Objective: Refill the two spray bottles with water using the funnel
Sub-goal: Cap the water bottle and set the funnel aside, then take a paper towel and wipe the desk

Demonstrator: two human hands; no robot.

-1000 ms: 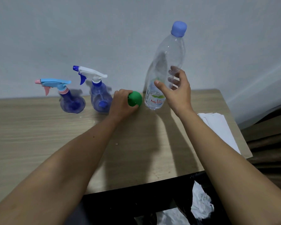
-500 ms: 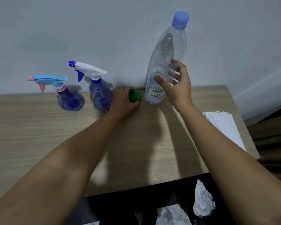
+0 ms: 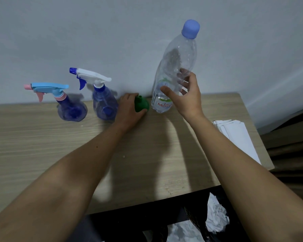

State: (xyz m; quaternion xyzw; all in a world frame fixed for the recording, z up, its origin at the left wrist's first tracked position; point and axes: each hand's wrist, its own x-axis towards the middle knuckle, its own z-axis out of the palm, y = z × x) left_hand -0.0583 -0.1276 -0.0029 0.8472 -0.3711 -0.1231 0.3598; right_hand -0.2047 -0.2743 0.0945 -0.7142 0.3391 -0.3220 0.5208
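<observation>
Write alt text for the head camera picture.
A person's left hand grips a green funnel while the right hand closes around a capped water bottle; two blue spray bottles stand left on the wooden table.

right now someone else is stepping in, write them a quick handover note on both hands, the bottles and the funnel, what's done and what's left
Left hand: grip on the green funnel, which sits on the table beside the white-trigger spray bottle.
Right hand: fingers curled around the water bottle, thumb in front; bottle upright, blue cap still on.
Pink-and-blue-trigger spray bottle: far left, untouched.
Done: nothing filled; both spray heads still screwed on.
Left: remove both spray heads, seat the funnel, uncap the water, pour into each, refit the heads.
</observation>
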